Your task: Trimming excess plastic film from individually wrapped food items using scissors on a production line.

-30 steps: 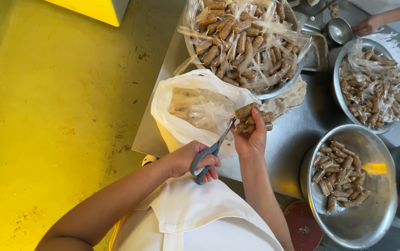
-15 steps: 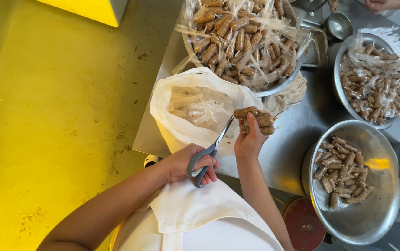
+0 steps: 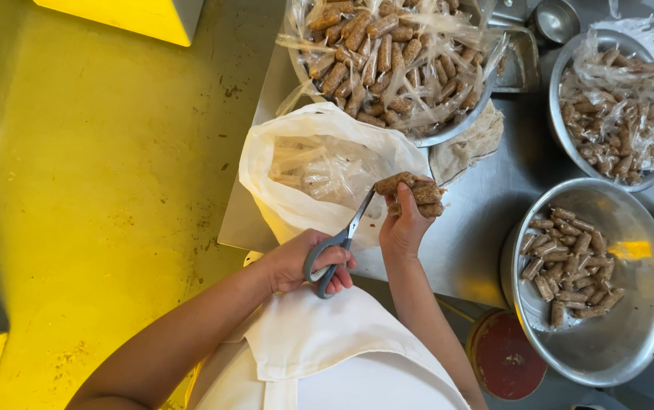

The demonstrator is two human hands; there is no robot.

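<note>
Directly below you, your left hand (image 3: 296, 262) is closed around the grey handles of a pair of scissors (image 3: 340, 243), whose blades point up toward your right hand (image 3: 404, 226). That hand is clamped on a small bundle of brown rolls (image 3: 410, 193), held just above the open white plastic bag (image 3: 304, 171). The scissor tips meet the left end of the bundle.

The bag sits at the near left edge of a steel desk (image 3: 463, 228) and holds clear wrappers. Just behind the bag, a big metal bowl (image 3: 448, 129) is heaped with wrapped brown rolls. A crumpled cloth (image 3: 467, 144) lies between that bowl and the bag's right side. Well to the right of the bag, a second bowl (image 3: 630, 319) holds a smaller pile of unwrapped rolls, and behind it a third bowl (image 3: 562, 76) holds wrapped ones. Left of the bag, the floor (image 3: 91, 190) is yellow. Your white apron (image 3: 327, 357) fills the bottom of the view.
</note>
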